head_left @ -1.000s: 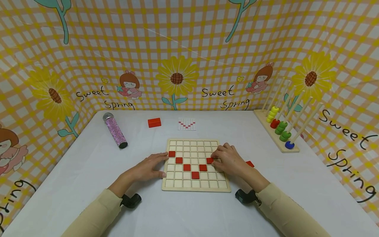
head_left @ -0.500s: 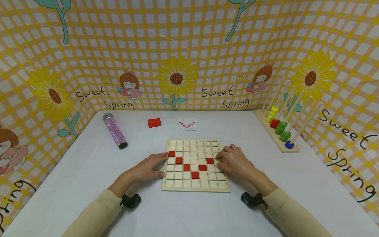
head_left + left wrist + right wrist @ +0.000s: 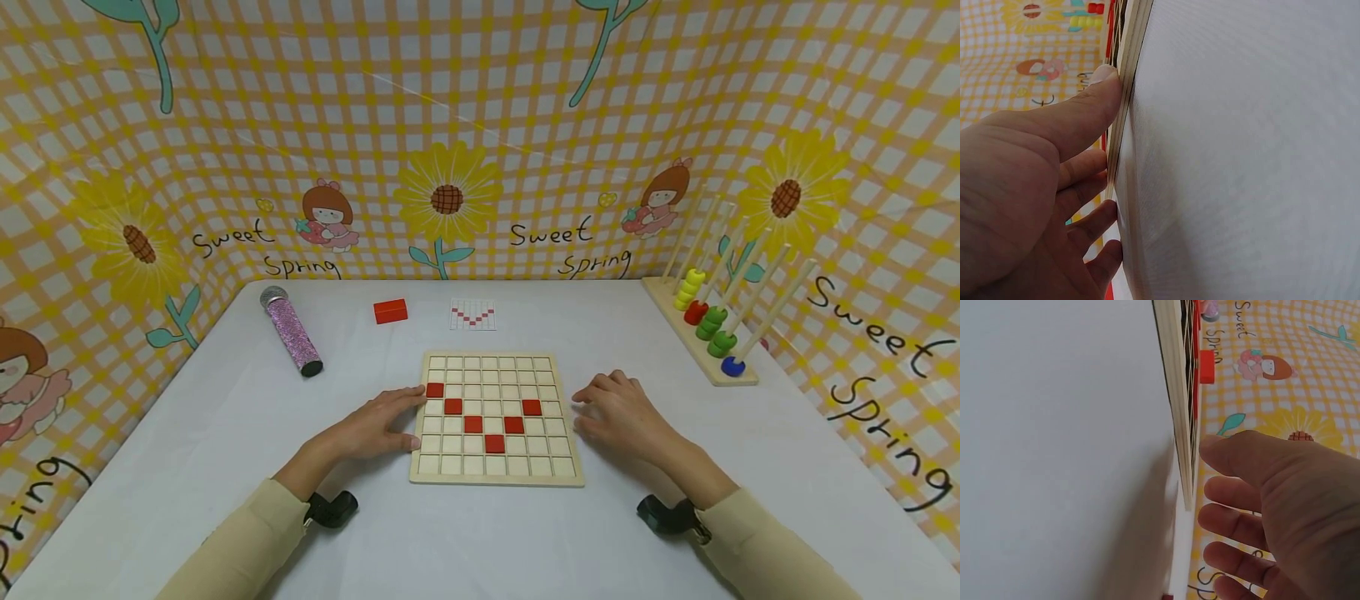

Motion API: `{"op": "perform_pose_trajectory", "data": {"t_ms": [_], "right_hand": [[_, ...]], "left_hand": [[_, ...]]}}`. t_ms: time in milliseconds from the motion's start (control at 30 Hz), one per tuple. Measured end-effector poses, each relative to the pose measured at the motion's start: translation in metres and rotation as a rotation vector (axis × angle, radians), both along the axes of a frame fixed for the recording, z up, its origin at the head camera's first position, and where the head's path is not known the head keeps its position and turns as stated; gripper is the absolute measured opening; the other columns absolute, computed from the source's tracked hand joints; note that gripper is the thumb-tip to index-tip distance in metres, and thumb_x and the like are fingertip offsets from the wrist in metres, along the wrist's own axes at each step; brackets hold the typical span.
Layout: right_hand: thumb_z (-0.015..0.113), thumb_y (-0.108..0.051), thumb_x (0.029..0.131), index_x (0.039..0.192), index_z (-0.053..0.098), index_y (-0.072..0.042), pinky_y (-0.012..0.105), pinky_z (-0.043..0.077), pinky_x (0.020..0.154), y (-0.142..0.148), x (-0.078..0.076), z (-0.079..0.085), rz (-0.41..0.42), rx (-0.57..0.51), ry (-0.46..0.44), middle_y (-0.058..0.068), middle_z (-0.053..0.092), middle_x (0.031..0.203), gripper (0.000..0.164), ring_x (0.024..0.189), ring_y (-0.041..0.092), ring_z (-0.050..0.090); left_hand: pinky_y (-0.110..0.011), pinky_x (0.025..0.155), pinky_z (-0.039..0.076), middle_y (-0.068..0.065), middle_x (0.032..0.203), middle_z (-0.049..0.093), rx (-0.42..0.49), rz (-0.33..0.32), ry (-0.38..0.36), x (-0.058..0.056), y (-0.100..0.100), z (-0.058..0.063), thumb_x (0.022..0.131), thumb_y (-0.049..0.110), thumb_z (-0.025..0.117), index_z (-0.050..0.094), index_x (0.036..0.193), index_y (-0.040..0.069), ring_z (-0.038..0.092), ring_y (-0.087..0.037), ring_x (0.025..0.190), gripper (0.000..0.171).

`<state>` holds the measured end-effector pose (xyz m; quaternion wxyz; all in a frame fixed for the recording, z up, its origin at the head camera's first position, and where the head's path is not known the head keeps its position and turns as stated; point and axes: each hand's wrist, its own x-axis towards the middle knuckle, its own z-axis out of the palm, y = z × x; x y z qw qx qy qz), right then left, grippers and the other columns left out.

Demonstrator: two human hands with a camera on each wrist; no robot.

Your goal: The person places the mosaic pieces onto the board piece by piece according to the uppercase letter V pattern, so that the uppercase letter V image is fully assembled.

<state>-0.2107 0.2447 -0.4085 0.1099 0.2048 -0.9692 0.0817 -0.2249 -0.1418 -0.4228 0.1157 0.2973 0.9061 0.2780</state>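
Observation:
A wooden grid board (image 3: 482,467) lies flat on the white table, with several red square tiles (image 3: 494,443) set in its cells in a V-like line. The left hand (image 3: 371,427) touches the board's left edge with fingertips and thumb, as the left wrist view also shows. Just off the board's right side is the right hand (image 3: 626,417), its fingers loosely bent and nothing seen between them. In the right wrist view, the thumb and fingers stand apart beside the board. A bit of a loose red tile (image 3: 1168,597) shows at that view's bottom edge; in the head view it is hidden.
Behind the board lie a red block (image 3: 391,312) and a pattern card (image 3: 473,315) with a red V of squares. A pink glittery microphone (image 3: 292,332) is at the back left. A bead-and-peg counting stand (image 3: 701,333) stands at the back right.
The right hand has let go of the red tile at the V's right arm and moved right, off the board. The left hand and the board have stayed in place.

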Motion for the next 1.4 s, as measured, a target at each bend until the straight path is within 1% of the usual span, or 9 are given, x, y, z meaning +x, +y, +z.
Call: {"op": "perform_pose_trajectory", "data": {"t_ms": [167,367,567,700,833,1000,1200,1400], "right_hand": [[0.077,-0.024,0.075,0.100,0.071,-0.008,0.040,0.039,0.075,0.012,0.004,0.001,-0.024,-0.005,-0.025,0.006,0.065,0.100,0.031,0.092,0.024,0.050],[0.077,-0.026,0.075,0.102,0.070,-0.008,0.038,0.037,0.075,0.027,0.008,0.001,-0.024,-0.032,-0.039,0.007,0.064,0.101,0.034,0.091,0.023,0.048],[0.077,-0.025,0.075,0.103,0.070,-0.008,0.044,0.040,0.077,0.038,0.011,0.003,-0.050,-0.028,-0.056,0.010,0.063,0.102,0.034,0.093,0.027,0.050],[0.079,-0.025,0.074,0.103,0.070,-0.008,0.045,0.041,0.076,0.044,0.012,0.003,-0.060,-0.020,-0.054,0.012,0.063,0.102,0.035,0.093,0.029,0.051],[0.079,-0.025,0.073,0.102,0.071,-0.008,0.043,0.041,0.075,0.050,0.013,0.001,-0.059,-0.012,-0.039,0.011,0.063,0.100,0.035,0.092,0.029,0.050],[0.079,-0.026,0.074,0.104,0.071,-0.009,0.042,0.039,0.073,0.057,0.015,0.001,-0.060,-0.006,-0.043,0.010,0.063,0.100,0.035,0.092,0.029,0.050],[0.077,-0.027,0.075,0.105,0.070,-0.009,0.046,0.041,0.074,0.063,0.015,0.002,-0.068,0.002,-0.056,0.012,0.063,0.102,0.036,0.095,0.033,0.051],[0.077,-0.026,0.075,0.105,0.070,-0.008,0.048,0.042,0.075,0.067,0.015,0.002,-0.072,0.006,-0.057,0.013,0.063,0.100,0.036,0.095,0.034,0.051]], "left_hand": [[-0.055,0.113,0.025,-0.011,0.155,0.030,-0.002,0.003,0.002,0.000,0.000,0.000,0.085,0.031,0.068,0.041,0.141,0.006,0.025,-0.035,0.143,0.067],[-0.053,0.115,0.024,-0.010,0.155,0.029,0.006,0.007,-0.012,0.000,0.000,0.000,0.086,0.030,0.068,0.041,0.142,0.007,0.024,-0.033,0.144,0.066],[-0.055,0.114,0.024,-0.011,0.155,0.029,0.011,0.003,-0.011,0.000,0.001,0.001,0.086,0.030,0.068,0.042,0.141,0.006,0.024,-0.034,0.143,0.066],[-0.055,0.114,0.024,-0.011,0.155,0.030,0.014,0.001,-0.010,0.000,0.001,0.000,0.086,0.030,0.068,0.042,0.141,0.006,0.024,-0.034,0.143,0.066],[-0.055,0.113,0.024,-0.013,0.154,0.030,0.015,-0.006,-0.001,0.000,0.001,0.000,0.086,0.031,0.068,0.042,0.141,0.006,0.025,-0.035,0.143,0.066],[-0.056,0.114,0.023,-0.013,0.154,0.030,0.013,-0.006,0.001,0.001,0.001,0.000,0.087,0.031,0.067,0.041,0.141,0.005,0.025,-0.035,0.143,0.066],[-0.055,0.114,0.023,-0.013,0.155,0.029,0.009,0.000,-0.015,0.001,0.001,0.001,0.087,0.031,0.067,0.040,0.142,0.005,0.024,-0.035,0.143,0.066],[-0.056,0.114,0.023,-0.014,0.154,0.030,0.015,-0.003,-0.010,0.001,0.002,0.001,0.086,0.032,0.067,0.041,0.141,0.004,0.024,-0.036,0.143,0.066]]}}
